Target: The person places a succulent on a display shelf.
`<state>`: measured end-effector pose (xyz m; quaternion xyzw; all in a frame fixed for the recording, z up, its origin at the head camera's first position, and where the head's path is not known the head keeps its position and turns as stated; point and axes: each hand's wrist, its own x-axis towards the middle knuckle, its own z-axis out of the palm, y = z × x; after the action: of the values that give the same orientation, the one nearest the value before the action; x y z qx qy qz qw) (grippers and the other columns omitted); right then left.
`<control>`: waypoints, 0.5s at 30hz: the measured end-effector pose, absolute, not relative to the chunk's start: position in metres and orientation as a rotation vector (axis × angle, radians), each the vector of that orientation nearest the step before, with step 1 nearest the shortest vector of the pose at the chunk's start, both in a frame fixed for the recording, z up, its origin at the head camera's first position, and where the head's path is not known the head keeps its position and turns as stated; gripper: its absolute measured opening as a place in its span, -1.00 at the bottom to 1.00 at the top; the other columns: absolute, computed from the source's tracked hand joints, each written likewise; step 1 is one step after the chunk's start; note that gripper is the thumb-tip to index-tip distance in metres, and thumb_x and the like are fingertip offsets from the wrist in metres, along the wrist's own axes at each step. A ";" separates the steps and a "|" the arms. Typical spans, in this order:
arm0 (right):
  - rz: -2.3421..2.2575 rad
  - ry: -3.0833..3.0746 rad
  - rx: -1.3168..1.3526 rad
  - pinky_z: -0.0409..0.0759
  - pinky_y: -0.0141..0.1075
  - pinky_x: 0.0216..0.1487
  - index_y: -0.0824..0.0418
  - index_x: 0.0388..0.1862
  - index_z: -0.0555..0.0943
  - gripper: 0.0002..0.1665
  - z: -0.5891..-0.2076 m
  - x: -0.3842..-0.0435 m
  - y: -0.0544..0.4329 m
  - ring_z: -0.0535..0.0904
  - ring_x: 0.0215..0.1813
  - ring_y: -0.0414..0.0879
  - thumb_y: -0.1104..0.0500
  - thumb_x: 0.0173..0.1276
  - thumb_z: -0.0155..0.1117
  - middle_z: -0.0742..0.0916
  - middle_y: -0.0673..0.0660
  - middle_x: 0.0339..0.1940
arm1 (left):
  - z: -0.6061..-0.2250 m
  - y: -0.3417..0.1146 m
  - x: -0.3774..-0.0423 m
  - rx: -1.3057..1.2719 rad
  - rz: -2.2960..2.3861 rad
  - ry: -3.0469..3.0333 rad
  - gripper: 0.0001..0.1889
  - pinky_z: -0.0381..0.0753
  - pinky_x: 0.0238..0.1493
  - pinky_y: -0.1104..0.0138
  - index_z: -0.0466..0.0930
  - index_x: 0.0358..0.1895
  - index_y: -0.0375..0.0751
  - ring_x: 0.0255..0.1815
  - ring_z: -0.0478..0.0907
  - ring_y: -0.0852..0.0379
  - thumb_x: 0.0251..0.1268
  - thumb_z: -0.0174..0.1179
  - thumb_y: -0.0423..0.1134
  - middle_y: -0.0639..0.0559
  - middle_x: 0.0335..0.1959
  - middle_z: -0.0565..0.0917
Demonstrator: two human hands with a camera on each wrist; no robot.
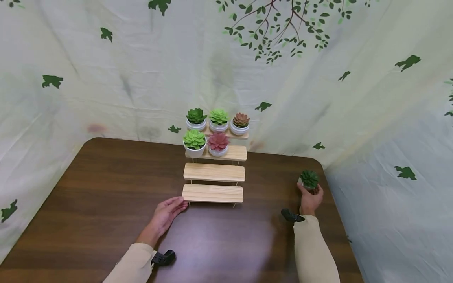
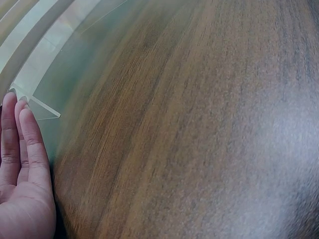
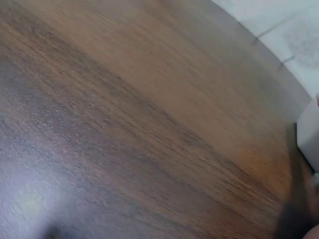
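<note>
My right hand (image 1: 310,199) grips a white pot with a dark green succulent (image 1: 309,179) near the table's right edge. In the right wrist view, part of the white pot (image 3: 310,137) shows at the right border, with only slivers of the fingers. My left hand (image 1: 165,214) touches the left front corner of a stepped wooden shelf stand (image 1: 213,193); its fingers (image 2: 34,139) are straight, beside a clear support. On the stand's top tier stand a dark green succulent (image 1: 196,116), a light green succulent (image 1: 219,117) and a brownish one (image 1: 241,120). The second tier carries a light green succulent (image 1: 194,139) and a red one (image 1: 218,141).
The brown wooden table (image 1: 116,188) has rounded back corners. A pale curtain (image 1: 170,70) printed with leaves hangs behind it and along the sides. The third tier (image 1: 214,172) shows bare wood. Black straps sit at both wrists.
</note>
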<state>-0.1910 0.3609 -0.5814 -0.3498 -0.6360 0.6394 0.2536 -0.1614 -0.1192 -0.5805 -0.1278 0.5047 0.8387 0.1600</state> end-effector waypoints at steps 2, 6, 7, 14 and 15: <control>1.725 -1.710 -0.951 0.38 -0.20 0.36 0.27 0.39 0.25 -0.12 -0.581 -0.191 0.361 0.31 0.36 0.05 0.30 0.13 0.47 0.41 0.23 0.35 | -0.582 -0.119 -0.161 -0.320 2.396 1.440 -0.80 0.66 -0.02 0.35 0.67 -0.30 -0.13 -0.22 0.68 0.17 0.42 0.07 -0.42 0.01 -0.35 0.73; 1.705 -1.692 -0.945 0.44 -0.22 0.31 0.26 0.32 0.35 -0.26 -0.582 -0.188 0.362 0.39 0.29 0.03 0.32 0.18 0.42 0.50 0.19 0.25 | -0.584 -0.119 -0.160 -0.198 2.433 1.434 -0.90 0.66 -0.04 0.36 0.68 -0.25 -0.14 -0.20 0.68 0.18 0.36 0.17 -0.33 0.02 -0.32 0.73; 1.710 -1.693 -0.937 0.44 -0.23 0.31 0.26 0.32 0.35 -0.28 -0.583 -0.187 0.362 0.40 0.29 0.03 0.32 0.19 0.41 0.50 0.18 0.24 | -0.585 -0.119 -0.160 -0.166 2.446 1.430 -0.92 0.66 -0.05 0.37 0.69 -0.25 -0.13 -0.21 0.68 0.18 0.34 0.20 -0.31 0.03 -0.32 0.73; 1.784 -1.781 -0.871 0.46 -0.29 0.27 0.26 0.30 0.35 -0.31 -0.583 -0.179 0.356 0.41 0.28 0.02 0.34 0.21 0.39 0.51 0.14 0.20 | -0.585 -0.123 -0.158 -0.101 2.495 1.397 -0.91 0.67 -0.07 0.38 0.70 -0.23 -0.15 -0.20 0.68 0.18 0.34 0.20 -0.32 0.00 -0.31 0.73; 1.784 -1.812 -0.857 0.48 -0.31 0.26 0.27 0.30 0.35 -0.31 -0.584 -0.177 0.354 0.41 0.28 0.02 0.34 0.21 0.39 0.51 0.14 0.19 | -0.585 -0.124 -0.158 -0.149 2.469 1.424 -0.91 0.66 -0.06 0.39 0.70 -0.26 -0.11 -0.22 0.68 0.19 0.35 0.20 -0.32 0.03 -0.32 0.73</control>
<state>-0.1770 0.3544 -0.5837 -0.3110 -0.6575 0.6476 0.2270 -0.1579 -0.1237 -0.5849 -0.0518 0.4939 0.8561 0.1433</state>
